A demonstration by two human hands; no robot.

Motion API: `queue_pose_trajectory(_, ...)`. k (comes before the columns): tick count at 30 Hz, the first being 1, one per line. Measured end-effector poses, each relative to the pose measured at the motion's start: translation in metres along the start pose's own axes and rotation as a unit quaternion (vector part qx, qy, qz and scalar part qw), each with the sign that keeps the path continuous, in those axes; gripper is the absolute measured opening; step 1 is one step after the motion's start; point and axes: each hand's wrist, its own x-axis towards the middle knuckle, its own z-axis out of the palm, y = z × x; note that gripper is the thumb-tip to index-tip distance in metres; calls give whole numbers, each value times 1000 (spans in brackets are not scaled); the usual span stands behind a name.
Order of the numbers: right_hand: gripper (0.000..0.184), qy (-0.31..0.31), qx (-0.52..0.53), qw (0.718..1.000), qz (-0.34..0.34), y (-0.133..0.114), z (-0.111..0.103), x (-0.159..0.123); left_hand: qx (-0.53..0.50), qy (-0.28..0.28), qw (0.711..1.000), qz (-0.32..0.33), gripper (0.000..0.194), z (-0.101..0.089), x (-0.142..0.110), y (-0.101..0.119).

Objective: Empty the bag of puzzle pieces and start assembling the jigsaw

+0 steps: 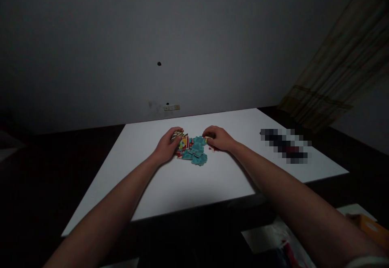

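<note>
A loose heap of jigsaw puzzle pieces [198,148] lies on the white table [170,195]. Several pieces show plain teal backs, and others on the left show red, yellow and white print. Curled round the left side of the heap is my left hand [166,145], with its thumb against the printed pieces. My right hand [221,139] bends over the heap's right edge, thumb and fingers closed near a small yellow bit of a puzzle piece. Its fingertips are partly hidden. Just below them, a pale piece with red marks [212,149] lies on the table.
A dark object [284,144], blurred into blocks, lies on the table's right side. Behind stands a grey wall with a socket strip [172,107]. A curtain [328,69] hangs at right. Below the table's front edge are a plastic bag [276,235] and an orange box [369,227].
</note>
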Motion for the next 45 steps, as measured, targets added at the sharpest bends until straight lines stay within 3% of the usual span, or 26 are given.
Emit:
queue_pose_trajectory(5, 34, -11, 71, 995, 71, 9, 4, 20, -38, 53, 997, -37, 55, -3, 1, -5)
queue_pose_trajectory(9, 35, -17, 19, 998, -66, 4, 2, 15, -31, 104, 993, -44, 56, -8, 6, -6)
queue_pose_trajectory(12, 65, -81, 2, 985, -151, -15, 5, 5, -41, 101, 992, -60, 59, -9, 7, -7)
queue_pose_trajectory(14, 90, -128, 3, 975, -180, -29, 9, 0, -42, 66, 995, -62, 65, -9, 5, -6)
queue_pose_trajectory(16, 94, -154, 2, 970, -187, -39, 11, -3, -24, 12, 998, -49, 73, -9, 2, -5)
queue_pose_trajectory(22, 49, -115, 17, 983, -144, -31, 2, 0, 70, -91, 993, 16, 80, -16, -2, 1)
queue_pose_trajectory(28, 40, -58, 30, 988, -139, -16, -12, 3, 187, -188, 963, 53, 119, -15, -6, 10)
queue_pose_trajectory(30, 39, -49, 12, 991, -124, -15, -18, 3, 231, -207, 948, 67, 113, -10, -7, 15)
queue_pose_trajectory(35, 40, -87, -37, 993, -75, -11, -37, -1, 294, -228, 922, 105, 52, -2, -3, 26)
queue_pose_trajectory(38, 40, -114, -42, 989, -79, -11, -44, -4, 294, -223, 923, 112, 37, -3, -2, 27)
queue_pose_trajectory(40, 52, -141, -32, 984, -103, -14, -45, -7, 284, -213, 928, 111, 31, -4, -2, 26)
queue_pose_trajectory(43, 83, -207, -17, 967, -144, -23, -37, -12, 262, -201, 937, 112, 28, -4, -2, 23)
queue_pose_trajectory(45, 92, -243, -29, 957, -156, -30, -30, -15, 244, -192, 944, 111, 29, -5, -2, 20)
